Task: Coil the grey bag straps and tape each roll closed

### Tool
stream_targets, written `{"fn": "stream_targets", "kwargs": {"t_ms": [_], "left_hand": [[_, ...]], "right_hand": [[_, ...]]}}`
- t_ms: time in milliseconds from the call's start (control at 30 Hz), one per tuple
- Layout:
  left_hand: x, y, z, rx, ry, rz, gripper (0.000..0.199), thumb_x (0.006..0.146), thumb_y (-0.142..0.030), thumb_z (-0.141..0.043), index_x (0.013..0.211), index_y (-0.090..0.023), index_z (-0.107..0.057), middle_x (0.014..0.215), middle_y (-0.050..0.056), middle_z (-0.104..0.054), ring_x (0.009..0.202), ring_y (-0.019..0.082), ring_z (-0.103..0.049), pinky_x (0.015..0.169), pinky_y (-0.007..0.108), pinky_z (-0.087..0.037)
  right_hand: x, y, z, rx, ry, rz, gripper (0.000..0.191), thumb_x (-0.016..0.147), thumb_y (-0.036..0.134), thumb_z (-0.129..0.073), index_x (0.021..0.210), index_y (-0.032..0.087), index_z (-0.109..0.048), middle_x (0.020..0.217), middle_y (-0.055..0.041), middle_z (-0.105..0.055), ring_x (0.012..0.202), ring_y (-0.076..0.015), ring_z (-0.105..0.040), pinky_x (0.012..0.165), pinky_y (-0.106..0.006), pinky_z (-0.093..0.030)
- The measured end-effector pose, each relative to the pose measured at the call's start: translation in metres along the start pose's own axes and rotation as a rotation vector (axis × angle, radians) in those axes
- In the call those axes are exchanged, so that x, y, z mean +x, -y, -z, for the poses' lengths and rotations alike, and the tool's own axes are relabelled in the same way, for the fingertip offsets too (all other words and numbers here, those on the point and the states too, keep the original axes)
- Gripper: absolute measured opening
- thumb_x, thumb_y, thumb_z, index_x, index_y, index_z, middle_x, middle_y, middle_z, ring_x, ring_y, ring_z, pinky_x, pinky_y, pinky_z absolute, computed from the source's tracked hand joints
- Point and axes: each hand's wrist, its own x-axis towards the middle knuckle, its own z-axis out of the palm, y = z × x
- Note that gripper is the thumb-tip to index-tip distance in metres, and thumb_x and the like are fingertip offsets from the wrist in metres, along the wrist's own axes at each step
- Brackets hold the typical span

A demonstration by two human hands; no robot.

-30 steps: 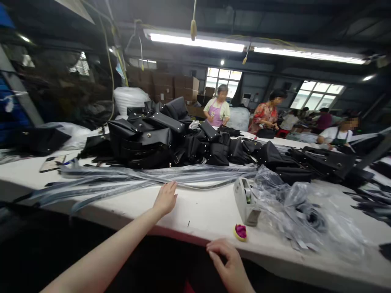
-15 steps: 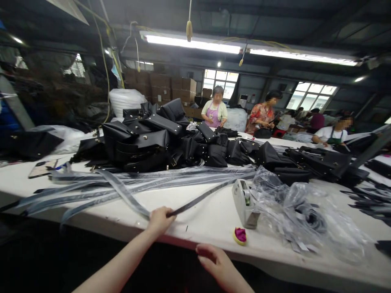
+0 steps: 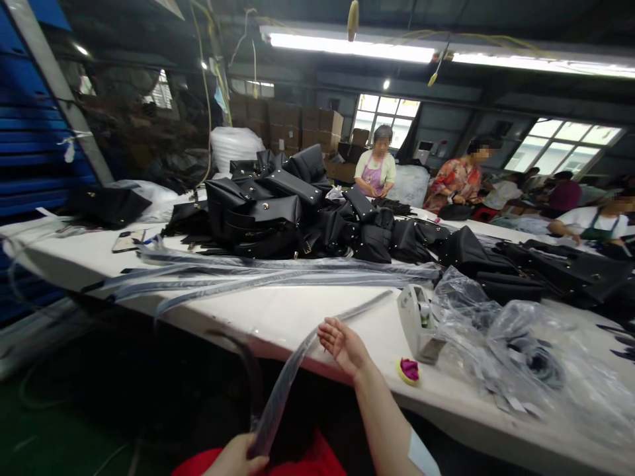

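Note:
My left hand (image 3: 241, 456), low near my lap, is closed on the end of a long dark strap in a clear plastic sleeve (image 3: 284, 390). From there the strap rises over the table edge and lies across the tabletop toward the tape dispenser. My right hand (image 3: 342, 347) is beside the strap at the table's edge, palm showing, fingers stretched out; whether it touches the strap I cannot tell. Several more plastic-sleeved straps (image 3: 213, 284) lie across the table beyond. To the right stand a grey tape dispenser (image 3: 414, 324) and a small yellow-rimmed dish with something magenta (image 3: 409, 370).
A heap of black leather bags (image 3: 268, 211) covers the table's far side. Crumpled clear plastic bags (image 3: 496, 344) spread at the right. A phone (image 3: 127, 241) lies at the left. Several people work beyond the table, one in a purple apron (image 3: 373, 175).
My left hand has pulled the strap end down off the table toward my lap. My right hand has come up over the table edge beside the strap. The view has swung left.

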Motion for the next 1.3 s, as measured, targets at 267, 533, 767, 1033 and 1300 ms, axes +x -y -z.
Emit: {"fn": "stream_targets", "kwargs": {"t_ms": [267, 533, 767, 1033, 1300], "left_hand": [[0.015, -0.029, 0.007, 0.533, -0.064, -0.096, 0.029, 0.067, -0.021, -0.062, 0.095, -0.016, -0.067, 0.105, 0.014, -0.067, 0.098, 0.029, -0.063, 0.086, 0.036, -0.046], [0.013, -0.049, -0.005, 0.402, 0.011, -0.211, 0.026, 0.072, -0.028, -0.058, 0.093, -0.016, -0.068, 0.098, 0.011, -0.068, 0.091, 0.026, -0.064, 0.081, 0.035, -0.048], [0.011, -0.068, 0.02, 0.208, -0.14, -0.29, 0.025, 0.079, -0.033, -0.052, 0.09, -0.017, -0.068, 0.095, 0.008, -0.071, 0.09, 0.023, -0.065, 0.084, 0.032, -0.048], [0.002, -0.091, 0.042, 0.066, -0.274, -0.361, 0.025, 0.081, -0.038, -0.051, 0.086, -0.02, -0.068, 0.088, 0.004, -0.072, 0.085, 0.022, -0.065, 0.08, 0.031, -0.049], [0.0, -0.09, 0.031, 0.008, -0.241, -0.356, 0.026, 0.079, -0.039, -0.051, 0.083, -0.02, -0.067, 0.084, 0.004, -0.072, 0.083, 0.022, -0.066, 0.077, 0.031, -0.05]], "right_hand": [[0.025, 0.013, 0.023, -0.585, -0.395, 0.175, 0.057, 0.076, 0.045, -0.064, 0.121, 0.014, -0.045, 0.104, -0.015, -0.063, 0.093, -0.0259, -0.064, 0.077, -0.037, -0.051], [0.032, 0.026, 0.041, -1.556, -0.813, 0.394, 0.078, 0.064, 0.027, -0.073, 0.13, 0.005, -0.04, 0.123, -0.0249, -0.046, 0.118, -0.0364, -0.047, 0.099, -0.04, -0.038], [0.033, 0.012, 0.037, -1.593, -0.788, 0.345, 0.067, 0.068, 0.007, -0.054, 0.132, 0.002, -0.035, 0.12, -0.0231, -0.048, 0.108, -0.0299, -0.054, 0.096, -0.034, -0.04], [0.029, 0.025, 0.045, -1.603, -0.8, 0.305, 0.052, 0.065, 0.008, -0.058, 0.116, 0.002, -0.049, 0.113, -0.0263, -0.054, 0.109, -0.0348, -0.053, 0.097, -0.042, -0.039], [0.022, 0.038, 0.035, -1.477, -0.747, 0.246, 0.056, 0.065, 0.004, -0.057, 0.12, 0.0, -0.046, 0.112, -0.028, -0.058, 0.103, -0.033, -0.059, 0.088, -0.04, -0.045]]}}
